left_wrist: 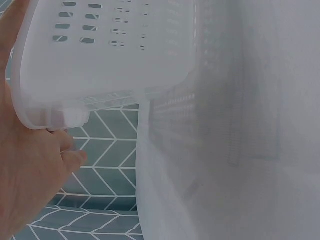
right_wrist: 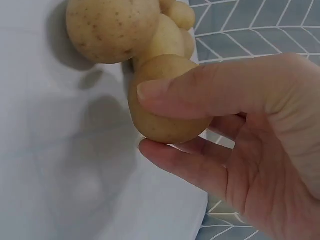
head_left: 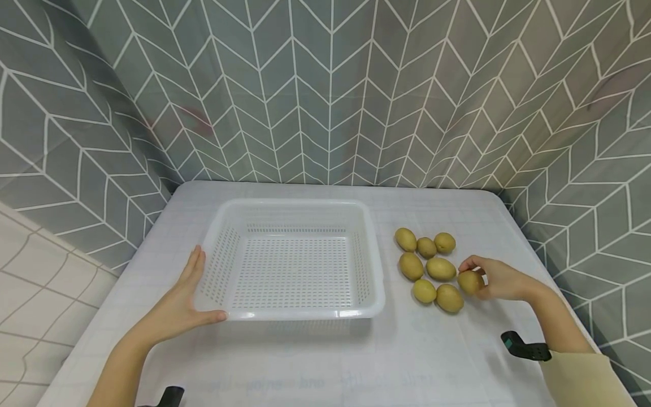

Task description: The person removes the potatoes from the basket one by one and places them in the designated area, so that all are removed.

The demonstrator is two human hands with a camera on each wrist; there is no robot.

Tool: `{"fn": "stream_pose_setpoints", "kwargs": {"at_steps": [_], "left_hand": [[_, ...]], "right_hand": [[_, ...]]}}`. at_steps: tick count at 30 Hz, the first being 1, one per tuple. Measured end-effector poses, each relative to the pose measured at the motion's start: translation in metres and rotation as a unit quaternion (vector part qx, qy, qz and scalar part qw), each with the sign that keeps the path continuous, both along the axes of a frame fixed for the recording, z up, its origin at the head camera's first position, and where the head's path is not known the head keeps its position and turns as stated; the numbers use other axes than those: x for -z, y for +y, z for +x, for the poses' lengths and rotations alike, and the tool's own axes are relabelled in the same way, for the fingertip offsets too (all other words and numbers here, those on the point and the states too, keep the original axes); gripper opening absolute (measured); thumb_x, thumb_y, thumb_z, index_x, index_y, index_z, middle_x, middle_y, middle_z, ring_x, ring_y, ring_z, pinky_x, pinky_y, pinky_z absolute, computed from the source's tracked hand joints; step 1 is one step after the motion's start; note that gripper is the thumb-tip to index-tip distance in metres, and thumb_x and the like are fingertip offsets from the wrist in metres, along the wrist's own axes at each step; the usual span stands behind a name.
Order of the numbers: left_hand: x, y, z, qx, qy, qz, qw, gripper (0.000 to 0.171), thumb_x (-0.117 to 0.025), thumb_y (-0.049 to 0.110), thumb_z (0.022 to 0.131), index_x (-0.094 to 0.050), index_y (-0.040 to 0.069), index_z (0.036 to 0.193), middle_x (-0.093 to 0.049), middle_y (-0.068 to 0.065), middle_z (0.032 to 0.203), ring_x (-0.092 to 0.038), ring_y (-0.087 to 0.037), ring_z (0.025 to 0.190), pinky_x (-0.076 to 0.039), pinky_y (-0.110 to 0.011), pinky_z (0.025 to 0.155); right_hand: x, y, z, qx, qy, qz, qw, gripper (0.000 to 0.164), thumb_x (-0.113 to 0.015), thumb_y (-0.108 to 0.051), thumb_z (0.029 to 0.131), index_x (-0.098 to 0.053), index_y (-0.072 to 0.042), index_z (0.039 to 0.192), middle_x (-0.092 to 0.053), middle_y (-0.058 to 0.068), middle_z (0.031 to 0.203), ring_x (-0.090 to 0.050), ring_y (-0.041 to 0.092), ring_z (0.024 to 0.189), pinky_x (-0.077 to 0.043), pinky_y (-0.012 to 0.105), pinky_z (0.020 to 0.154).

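Observation:
A white plastic basket (head_left: 292,315) with a slotted bottom stands on the left half of the table. My left hand (head_left: 175,308) grips its near left corner, thumb along the near rim and fingers against the left side; in the left wrist view the fingertips (left_wrist: 75,159) show beside the basket rim (left_wrist: 37,112). On the right, my right hand (head_left: 500,281) pinches a potato (head_left: 470,282) between thumb and fingers, at the right end of a potato group (head_left: 441,269). The right wrist view shows the thumb across this potato (right_wrist: 167,131), close to other potatoes (right_wrist: 112,30).
A white cloth (head_left: 325,362) covers the table. Behind and on both sides hang grey panels (head_left: 351,113) with white chevron lines. A black wrist device (head_left: 524,347) sits on the right wrist, and part of another (head_left: 170,397) shows by the left forearm.

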State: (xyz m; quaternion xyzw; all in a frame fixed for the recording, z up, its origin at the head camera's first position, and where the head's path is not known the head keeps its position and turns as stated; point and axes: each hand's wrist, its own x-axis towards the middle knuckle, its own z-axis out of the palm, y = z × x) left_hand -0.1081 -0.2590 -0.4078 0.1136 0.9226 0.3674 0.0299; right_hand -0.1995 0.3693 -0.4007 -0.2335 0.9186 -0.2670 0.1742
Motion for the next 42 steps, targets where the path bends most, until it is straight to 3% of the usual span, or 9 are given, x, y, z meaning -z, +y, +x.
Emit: {"fn": "stream_pose_setpoints", "kwargs": {"at_steps": [12,25,30,42], "left_hand": [[0.002,0.000,0.001,-0.003,0.001,0.004,1.0000,0.132,-0.086,0.037,0.068,0.010,0.002,0.152,0.020,-0.012,0.158,0.007,-0.045,0.143,-0.015,-0.073,0.101],[0.002,-0.001,-0.001,0.004,0.004,0.007,1.0000,0.132,-0.086,0.034,0.068,0.011,0.001,0.151,0.021,-0.013,0.157,0.009,-0.044,0.142,-0.013,-0.073,0.102],[0.002,-0.001,-0.001,0.004,0.005,0.008,0.9999,0.132,-0.087,0.033,0.068,0.011,0.001,0.151,0.021,-0.014,0.157,0.008,-0.045,0.142,-0.013,-0.073,0.102],[0.004,-0.001,0.001,0.006,0.011,0.011,0.9999,0.131,-0.086,0.032,0.069,0.011,0.002,0.151,0.021,-0.013,0.157,0.009,-0.044,0.142,-0.012,-0.073,0.102]], "right_hand": [[0.008,-0.008,-0.001,0.005,-0.024,0.032,0.999,0.051,-0.080,-0.007,0.064,-0.054,-0.004,0.107,-0.058,0.006,0.107,-0.054,0.026,0.100,-0.047,0.035,0.079],[0.016,-0.007,-0.002,0.034,-0.044,0.013,0.998,0.053,-0.079,-0.007,0.063,-0.052,0.000,0.109,-0.057,0.010,0.108,-0.052,0.030,0.103,-0.044,0.048,0.087],[0.015,-0.007,-0.001,0.037,-0.052,-0.003,0.998,0.057,-0.080,-0.008,0.064,-0.051,0.004,0.111,-0.056,0.014,0.111,-0.053,0.035,0.107,-0.044,0.050,0.089],[0.011,-0.006,0.004,0.041,-0.056,0.024,0.997,0.069,-0.084,-0.019,0.066,-0.048,0.006,0.118,-0.055,0.019,0.115,-0.052,0.037,0.108,-0.042,0.055,0.090]]}}
